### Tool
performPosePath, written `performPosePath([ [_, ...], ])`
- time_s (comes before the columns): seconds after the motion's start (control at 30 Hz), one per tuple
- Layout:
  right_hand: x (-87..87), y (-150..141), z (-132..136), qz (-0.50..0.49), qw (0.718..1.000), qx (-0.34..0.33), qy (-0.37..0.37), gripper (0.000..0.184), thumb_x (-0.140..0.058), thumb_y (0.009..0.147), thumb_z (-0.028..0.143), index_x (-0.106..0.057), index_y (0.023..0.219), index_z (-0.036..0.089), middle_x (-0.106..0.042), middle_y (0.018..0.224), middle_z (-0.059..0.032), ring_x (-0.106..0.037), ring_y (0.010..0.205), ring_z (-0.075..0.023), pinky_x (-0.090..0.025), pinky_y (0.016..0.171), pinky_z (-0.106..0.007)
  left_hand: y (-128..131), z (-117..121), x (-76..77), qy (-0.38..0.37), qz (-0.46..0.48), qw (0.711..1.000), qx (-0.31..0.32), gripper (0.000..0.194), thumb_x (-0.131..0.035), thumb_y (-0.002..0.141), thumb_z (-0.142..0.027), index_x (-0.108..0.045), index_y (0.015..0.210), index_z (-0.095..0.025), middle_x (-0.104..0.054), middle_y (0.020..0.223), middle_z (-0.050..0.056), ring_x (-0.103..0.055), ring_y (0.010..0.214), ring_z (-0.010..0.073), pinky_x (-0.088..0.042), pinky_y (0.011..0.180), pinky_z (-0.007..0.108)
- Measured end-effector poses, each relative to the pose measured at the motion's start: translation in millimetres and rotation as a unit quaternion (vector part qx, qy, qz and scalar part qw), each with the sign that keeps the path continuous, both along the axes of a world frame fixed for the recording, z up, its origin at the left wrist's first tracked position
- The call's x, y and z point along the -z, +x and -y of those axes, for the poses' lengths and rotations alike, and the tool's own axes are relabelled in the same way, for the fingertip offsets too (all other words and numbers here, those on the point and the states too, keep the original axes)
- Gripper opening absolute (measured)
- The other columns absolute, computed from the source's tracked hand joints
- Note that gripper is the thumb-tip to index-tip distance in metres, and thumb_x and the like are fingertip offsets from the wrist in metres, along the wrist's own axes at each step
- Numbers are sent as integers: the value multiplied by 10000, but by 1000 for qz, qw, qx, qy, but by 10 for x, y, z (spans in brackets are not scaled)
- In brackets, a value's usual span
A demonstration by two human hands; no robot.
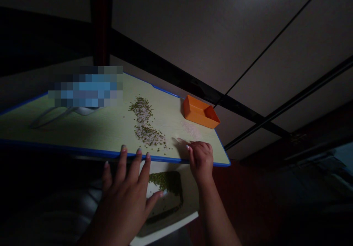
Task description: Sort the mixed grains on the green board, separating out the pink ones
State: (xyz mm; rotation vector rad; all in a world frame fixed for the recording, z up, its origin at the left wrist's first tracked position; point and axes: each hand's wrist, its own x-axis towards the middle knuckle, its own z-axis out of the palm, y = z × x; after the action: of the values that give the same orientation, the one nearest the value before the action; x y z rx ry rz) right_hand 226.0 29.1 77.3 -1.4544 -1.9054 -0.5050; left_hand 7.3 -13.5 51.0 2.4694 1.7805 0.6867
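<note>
My left hand (125, 189) has its fingers spread, with the fingertips at the table's blue near edge and nothing in them. My right hand (202, 159) is closed over the near right part of the table. A small, pale, thin piece (180, 140) sticks out by its fingertips, too dim to name. Left of it lies a scattered mix of green beans and pale grains (146, 124). Beyond my right hand is a patch of pale grains (189, 127). An orange open box (200, 118) stands at the table's far right.
Below the table edge is a white bin (190, 187) with green beans (168, 181) inside. A blurred-out blue thing (91, 89) with a pale base stands on the table's left. The pale, blue-edged table (162, 102) meets a panelled wall or cabinet (176, 36).
</note>
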Motion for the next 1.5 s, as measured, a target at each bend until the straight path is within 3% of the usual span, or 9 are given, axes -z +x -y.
performPosePath([
  [0.13, -33, -59, 17, 24, 996, -83, -38, 150, -504, 905, 199, -653, 884, 199, -696, 851, -46, -592, 851, -177, -373, 810, -352, -1, 2, 0, -1, -4, 1000, 2, 675, -469, 760, -513, -504, 1302, -113, -447, 1418, 187, -159, 1399, 457, -227, 1037, 696],
  [0.27, -11, -44, -1, 15, 995, -91, -46, 158, -490, 911, 211, -634, 847, 195, -677, 834, -51, -576, 834, -174, -376, 791, -346, 17, 15, -13, -4, -1, 1000, -7, 659, -486, 749, -497, -510, 1297, -132, -450, 1417, 176, -132, 1412, 439, -200, 1061, 684],
  [0.8, 36, -2, 3, 1, 998, -44, -35, 211, -391, 928, 196, -502, 748, 196, -559, 719, -32, -487, 726, -180, -323, 731, -336, 13, 12, -21, 2, -2, 1000, -5, 687, -503, 746, -500, -499, 1305, -100, -449, 1413, 196, -144, 1404, 453, -220, 1044, 690],
  [1.03, 54, 20, 2, 15, 999, -20, -32, 210, -388, 920, 197, -482, 733, 200, -551, 707, -35, -468, 711, -182, -316, 720, -338, 4, 9, -16, 0, 0, 1000, 0, 661, -483, 761, -479, -496, 1308, -108, -455, 1408, 196, -156, 1402, 452, -224, 1040, 698],
  [1.33, 36, -2, 14, 15, 999, -39, -30, 218, -379, 928, 196, -480, 736, 193, -556, 707, -32, -477, 710, -177, -318, 718, -331, 6, 4, 43, 17, -7, 1000, 0, 694, -489, 749, -517, -491, 1312, -112, -435, 1426, 189, -142, 1404, 452, -210, 1043, 700],
  [1.5, 43, 16, 13, 13, 1000, -4, -8, 211, -383, 933, 200, -483, 747, 196, -559, 708, -32, -479, 709, -181, -315, 718, -334, 8, -1, 50, 23, -4, 1000, 1, 694, -495, 742, -519, -498, 1306, -113, -438, 1422, 192, -147, 1404, 451, -215, 1039, 701],
])
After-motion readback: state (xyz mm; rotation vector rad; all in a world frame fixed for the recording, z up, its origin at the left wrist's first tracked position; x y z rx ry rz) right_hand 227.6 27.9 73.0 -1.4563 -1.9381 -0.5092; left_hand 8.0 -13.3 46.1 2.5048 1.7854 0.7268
